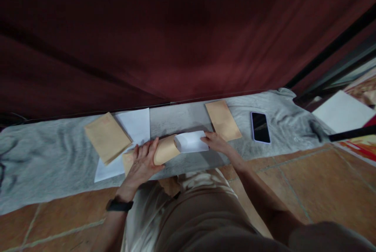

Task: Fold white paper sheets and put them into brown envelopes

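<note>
My left hand [143, 161] wraps the brown envelope [161, 152] on the grey cloth [44, 158], near edge. My right hand [216, 141] pinches the folded white paper [190, 141] halfway in; I should hold the mouth open and slide it straight

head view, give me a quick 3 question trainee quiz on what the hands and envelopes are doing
1. True or false: the left hand rests on the brown envelope at the middle.
2. What does the right hand touch? A) the phone B) the folded white paper C) a pen
3. How many other brown envelopes lie on the grey cloth?

Key: 1 true. 2 B; the paper sticks out of the envelope's open end. 3 two: one at left on white sheets, one at right beside the phone.
</note>
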{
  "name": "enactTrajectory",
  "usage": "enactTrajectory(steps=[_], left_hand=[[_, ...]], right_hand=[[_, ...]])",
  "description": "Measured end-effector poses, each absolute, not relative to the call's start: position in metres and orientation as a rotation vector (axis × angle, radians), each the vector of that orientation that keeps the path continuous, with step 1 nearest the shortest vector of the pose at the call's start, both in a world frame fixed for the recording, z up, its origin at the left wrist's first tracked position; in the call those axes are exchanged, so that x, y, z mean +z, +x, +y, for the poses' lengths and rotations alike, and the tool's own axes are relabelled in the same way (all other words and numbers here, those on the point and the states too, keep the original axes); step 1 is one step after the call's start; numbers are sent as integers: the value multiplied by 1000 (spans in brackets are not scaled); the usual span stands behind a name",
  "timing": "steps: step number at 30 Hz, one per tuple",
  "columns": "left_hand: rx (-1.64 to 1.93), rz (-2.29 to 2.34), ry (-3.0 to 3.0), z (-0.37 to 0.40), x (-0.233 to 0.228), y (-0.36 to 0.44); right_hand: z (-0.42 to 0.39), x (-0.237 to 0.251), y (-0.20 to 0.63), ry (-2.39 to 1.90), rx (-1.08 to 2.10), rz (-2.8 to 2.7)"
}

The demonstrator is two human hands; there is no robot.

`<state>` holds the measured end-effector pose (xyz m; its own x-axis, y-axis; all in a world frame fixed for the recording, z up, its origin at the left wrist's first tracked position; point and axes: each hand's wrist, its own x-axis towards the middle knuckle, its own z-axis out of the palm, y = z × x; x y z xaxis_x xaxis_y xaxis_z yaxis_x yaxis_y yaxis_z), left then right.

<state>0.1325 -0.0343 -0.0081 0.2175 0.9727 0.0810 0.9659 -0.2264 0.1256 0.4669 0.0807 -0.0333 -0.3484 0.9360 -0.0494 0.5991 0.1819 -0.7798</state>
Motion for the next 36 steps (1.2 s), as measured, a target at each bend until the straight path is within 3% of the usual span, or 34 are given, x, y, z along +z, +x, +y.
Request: enactTrajectory(steps=[15, 26, 36], left_hand=[[252, 1843, 2379, -26, -10, 143], [285, 1782, 2386, -23, -13, 152], [382, 1781, 2380, -19, -11, 157]], right_hand=[[52, -54, 434, -1483, 1291, -1918], [39, -60, 399, -1543, 1121, -1887], [42, -60, 397, -1431, 1229, -1786]])
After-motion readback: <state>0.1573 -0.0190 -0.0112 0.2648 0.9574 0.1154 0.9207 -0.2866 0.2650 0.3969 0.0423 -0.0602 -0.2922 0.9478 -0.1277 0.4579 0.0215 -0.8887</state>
